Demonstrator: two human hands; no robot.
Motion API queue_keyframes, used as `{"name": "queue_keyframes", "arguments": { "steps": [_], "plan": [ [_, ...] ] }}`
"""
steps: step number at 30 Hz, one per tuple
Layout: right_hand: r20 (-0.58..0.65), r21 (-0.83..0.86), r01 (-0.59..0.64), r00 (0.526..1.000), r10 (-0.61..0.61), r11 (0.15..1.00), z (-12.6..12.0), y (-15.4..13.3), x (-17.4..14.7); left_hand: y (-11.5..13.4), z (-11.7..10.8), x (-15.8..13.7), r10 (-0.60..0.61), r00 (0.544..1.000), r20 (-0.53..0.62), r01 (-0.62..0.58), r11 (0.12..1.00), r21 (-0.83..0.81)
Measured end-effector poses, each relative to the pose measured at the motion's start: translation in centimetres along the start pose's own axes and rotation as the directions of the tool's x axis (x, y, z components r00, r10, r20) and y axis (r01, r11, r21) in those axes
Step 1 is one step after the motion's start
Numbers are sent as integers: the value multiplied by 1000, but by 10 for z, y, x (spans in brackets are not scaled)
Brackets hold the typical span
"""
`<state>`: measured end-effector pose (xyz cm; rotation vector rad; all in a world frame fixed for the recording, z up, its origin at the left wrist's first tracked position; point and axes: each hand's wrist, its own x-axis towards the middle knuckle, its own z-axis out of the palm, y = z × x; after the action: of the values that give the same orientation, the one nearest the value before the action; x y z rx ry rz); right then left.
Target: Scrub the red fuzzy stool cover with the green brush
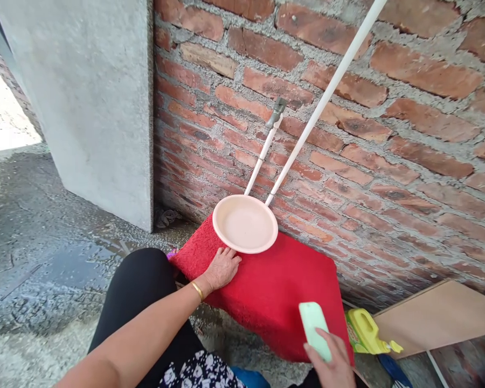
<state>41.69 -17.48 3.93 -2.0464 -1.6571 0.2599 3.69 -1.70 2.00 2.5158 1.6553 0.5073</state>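
A red cloth (283, 275) with a fuzzy left end lies draped over a low support that it hides. My left hand (223, 268) rests on this cloth with its fingers laid out, close to the near rim of a round pale pink basin (246, 223). The basin stands on the cloth's far edge, and its inside is plain and pale. At the lower right, my right hand (333, 358) is closed around a pale green oblong scrub brush (314, 326), held above the cloth's right end. Its smooth back shows; the bristles are hidden.
Behind the cloth rises a brick wall (242, 134) with a long white pipe (327, 97) and a shorter pipe with a grey tap (275, 113). A yellow jug (366, 328) and a tan board (436, 315) stand right. A grey slab (97, 108) leans left beside wet ground (64, 258).
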Motion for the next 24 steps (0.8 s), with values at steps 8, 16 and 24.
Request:
{"name": "queue_keyframes", "arguments": {
  "steps": [8, 16, 24],
  "plan": [
    [262, -151, 765, 641, -721, 626, 91, -140, -16, 0, -3, 0, 7, 1000, 15, -7, 1000, 4],
    [291, -389, 831, 521, -802, 398, 67, -85, -3, 0, -4, 0, 5, 1000, 24, -4, 1000, -10],
    [341, -269, 612, 783, -521, 744, 0, 33, 3, 0, -4, 0, 2, 1000, 24, -2, 1000, -19]
  ]
}}
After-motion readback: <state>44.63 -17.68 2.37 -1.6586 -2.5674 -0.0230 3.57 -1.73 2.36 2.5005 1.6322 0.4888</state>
